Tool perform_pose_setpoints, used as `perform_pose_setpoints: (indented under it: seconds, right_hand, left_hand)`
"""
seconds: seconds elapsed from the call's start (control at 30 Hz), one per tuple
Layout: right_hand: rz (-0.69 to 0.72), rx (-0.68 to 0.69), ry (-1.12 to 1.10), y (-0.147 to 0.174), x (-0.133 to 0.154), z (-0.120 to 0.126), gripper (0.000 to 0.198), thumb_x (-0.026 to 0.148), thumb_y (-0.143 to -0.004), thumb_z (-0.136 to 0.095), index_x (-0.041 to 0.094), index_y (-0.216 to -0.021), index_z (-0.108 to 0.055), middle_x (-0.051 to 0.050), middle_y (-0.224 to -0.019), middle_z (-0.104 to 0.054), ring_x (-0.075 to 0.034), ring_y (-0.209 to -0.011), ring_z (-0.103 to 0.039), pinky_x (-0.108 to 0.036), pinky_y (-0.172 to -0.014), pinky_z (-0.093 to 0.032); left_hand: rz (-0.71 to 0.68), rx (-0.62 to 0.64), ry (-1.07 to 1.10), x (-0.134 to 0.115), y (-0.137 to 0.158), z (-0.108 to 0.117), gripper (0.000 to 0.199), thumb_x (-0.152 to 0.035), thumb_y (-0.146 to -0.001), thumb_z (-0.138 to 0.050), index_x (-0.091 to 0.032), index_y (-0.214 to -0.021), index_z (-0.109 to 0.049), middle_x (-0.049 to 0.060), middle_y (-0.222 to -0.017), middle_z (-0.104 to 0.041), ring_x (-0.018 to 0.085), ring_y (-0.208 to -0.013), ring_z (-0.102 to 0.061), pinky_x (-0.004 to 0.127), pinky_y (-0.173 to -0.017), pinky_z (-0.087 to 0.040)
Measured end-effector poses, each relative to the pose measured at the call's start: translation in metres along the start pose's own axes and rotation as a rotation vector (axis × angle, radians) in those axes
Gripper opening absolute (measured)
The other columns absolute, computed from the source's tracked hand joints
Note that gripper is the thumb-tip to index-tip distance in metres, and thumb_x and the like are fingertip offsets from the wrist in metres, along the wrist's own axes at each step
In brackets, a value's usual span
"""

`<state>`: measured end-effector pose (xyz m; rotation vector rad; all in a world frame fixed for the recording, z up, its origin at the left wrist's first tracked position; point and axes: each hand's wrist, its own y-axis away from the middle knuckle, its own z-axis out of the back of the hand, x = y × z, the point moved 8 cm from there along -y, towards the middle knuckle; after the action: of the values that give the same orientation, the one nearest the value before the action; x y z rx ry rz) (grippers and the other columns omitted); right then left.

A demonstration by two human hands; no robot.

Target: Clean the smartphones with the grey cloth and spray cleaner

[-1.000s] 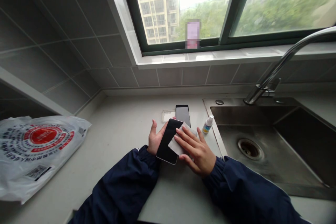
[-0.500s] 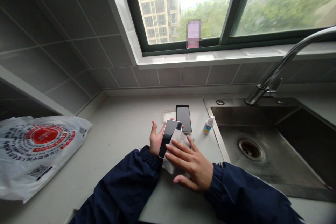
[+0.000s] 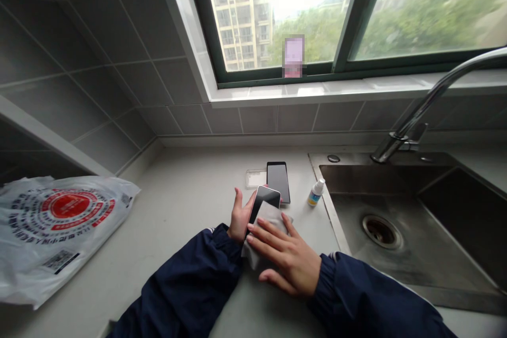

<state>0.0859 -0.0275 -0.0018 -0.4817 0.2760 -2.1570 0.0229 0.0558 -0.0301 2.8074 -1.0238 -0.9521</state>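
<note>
The phone (image 3: 264,198) being wiped sits in the person's left hand (image 3: 240,216), held above the grey counter (image 3: 186,206) just left of the sink (image 3: 400,222), and only its dark top end now shows. A second ago most of the black glass was bare, with the white cloth (image 3: 266,217) lying across its right edge; half a second ago the handset was tipped up on its side with the cloth folding round it. Now the cloth covers the lower and middle screen, and the right hand (image 3: 285,256) lies flat on it, fingers spread, pressing downward. The wipe, I'd say, has worked from the edge onto the face of the glass, with the top strip not yet covered.

The left hand cups the handset from behind and the left, thumb up along its side, so it holds the phone. The right hand grasps nothing: it is open, palm pinning the cloth to the screen.

The plastic bag (image 3: 59,232) with its red roundel lies far left. Beyond the hands a second phone (image 3: 278,181) lies flat on the counter, a clear case (image 3: 255,178) touching its left side, and a small spray bottle (image 3: 316,193) stands by the sink rim.
</note>
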Motion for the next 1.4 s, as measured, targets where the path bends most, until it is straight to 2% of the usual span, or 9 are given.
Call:
perform_pose_setpoints:
  seconds: [0.17, 0.3, 0.47, 0.6, 0.7, 0.87, 1.1, 1.23, 1.4]
  right_hand:
    - [-0.060, -0.005, 0.063, 0.001, -0.016, -0.001, 0.073, 0.059, -0.100, -0.040, 0.020, -0.159, -0.021, -0.010, -0.162, -0.027, -0.029, -0.152, -0.019, -0.057, -0.121, 0.006]
    - [-0.090, -0.006, 0.089, 0.002, -0.028, 0.000, 0.073, 0.056, -0.100, -0.042, 0.020, -0.159, -0.018, -0.012, -0.163, -0.022, -0.031, -0.152, -0.017, -0.061, -0.121, -0.004]
    - [-0.104, -0.091, 0.103, 0.004, -0.033, 0.009, 0.069, 0.049, -0.100, -0.044, 0.014, -0.157, -0.026, -0.017, -0.163, -0.020, -0.034, -0.151, -0.017, -0.063, -0.119, -0.015]
    - [-0.151, -0.203, 0.119, 0.006, -0.037, 0.021, 0.053, 0.034, -0.101, -0.044, 0.015, -0.150, -0.041, -0.015, -0.158, -0.036, -0.031, -0.150, -0.025, -0.061, -0.120, -0.018]
    - [-0.149, -0.179, 0.115, 0.006, -0.039, 0.018, 0.052, 0.034, -0.102, -0.043, 0.014, -0.149, -0.042, -0.015, -0.156, -0.039, -0.030, -0.149, -0.028, -0.060, -0.120, -0.023]
    - [-0.146, -0.082, 0.090, 0.005, -0.043, 0.005, 0.062, 0.042, -0.101, -0.042, 0.014, -0.156, -0.030, -0.015, -0.160, -0.030, -0.032, -0.151, -0.022, -0.062, -0.119, -0.018]
    - [-0.145, -0.083, 0.077, 0.006, -0.047, 0.003, 0.067, 0.045, -0.101, -0.041, 0.020, -0.159, -0.019, -0.014, -0.161, -0.028, -0.031, -0.151, -0.021, -0.064, -0.118, -0.017]
    - [-0.159, -0.075, 0.077, 0.004, -0.048, 0.002, 0.068, 0.049, -0.102, -0.038, 0.020, -0.159, -0.017, -0.014, -0.162, -0.026, -0.032, -0.151, -0.020, -0.066, -0.116, -0.019]
    - [-0.168, -0.049, 0.065, 0.002, -0.050, 0.004, 0.067, 0.050, -0.102, -0.035, 0.015, -0.158, -0.022, -0.018, -0.162, -0.022, -0.033, -0.152, -0.016, -0.067, -0.115, -0.020]
  left_hand:
    - [0.046, 0.027, 0.045, 0.013, -0.003, 0.000, 0.095, -0.081, -0.085, -0.031, -0.018, -0.156, -0.026, 0.021, -0.128, -0.063, 0.034, -0.114, -0.064, 0.049, -0.109, -0.036]
    - [0.096, 0.024, 0.121, 0.023, -0.003, 0.002, 0.089, -0.076, -0.089, -0.033, -0.017, -0.156, -0.026, 0.020, -0.133, -0.061, 0.032, -0.121, -0.061, 0.046, -0.112, -0.033]
    - [0.168, 0.108, 0.182, 0.027, -0.001, -0.006, 0.089, -0.076, -0.089, -0.033, -0.018, -0.156, -0.026, 0.020, -0.140, -0.056, 0.034, -0.128, -0.056, 0.049, -0.113, -0.030]
    - [0.112, 0.030, 0.178, 0.019, -0.002, -0.003, 0.089, -0.075, -0.090, -0.031, -0.015, -0.155, -0.029, 0.021, -0.137, -0.058, 0.034, -0.124, -0.058, 0.050, -0.111, -0.034]
    - [0.097, 0.031, 0.177, 0.016, -0.003, -0.004, 0.087, -0.074, -0.091, -0.030, -0.014, -0.153, -0.033, 0.020, -0.132, -0.061, 0.034, -0.121, -0.060, 0.048, -0.110, -0.036]
    - [0.134, 0.108, 0.167, 0.022, -0.004, -0.010, 0.086, -0.073, -0.091, -0.031, -0.009, -0.148, -0.043, 0.021, -0.124, -0.066, 0.034, -0.120, -0.061, 0.047, -0.111, -0.035]
    - [0.086, 0.060, 0.136, 0.021, -0.006, -0.005, 0.078, -0.065, -0.095, -0.035, -0.008, -0.147, -0.043, 0.021, -0.124, -0.067, 0.033, -0.118, -0.063, 0.046, -0.111, -0.037]
    - [0.082, 0.026, 0.117, 0.022, -0.009, -0.001, 0.074, -0.063, -0.096, -0.037, -0.009, -0.147, -0.043, 0.019, -0.125, -0.066, 0.032, -0.121, -0.061, 0.045, -0.113, -0.035]
    - [0.051, 0.025, 0.116, 0.023, -0.009, 0.000, 0.070, -0.060, -0.097, -0.037, -0.009, -0.144, -0.046, 0.018, -0.125, -0.067, 0.030, -0.125, -0.059, 0.042, -0.115, -0.033]
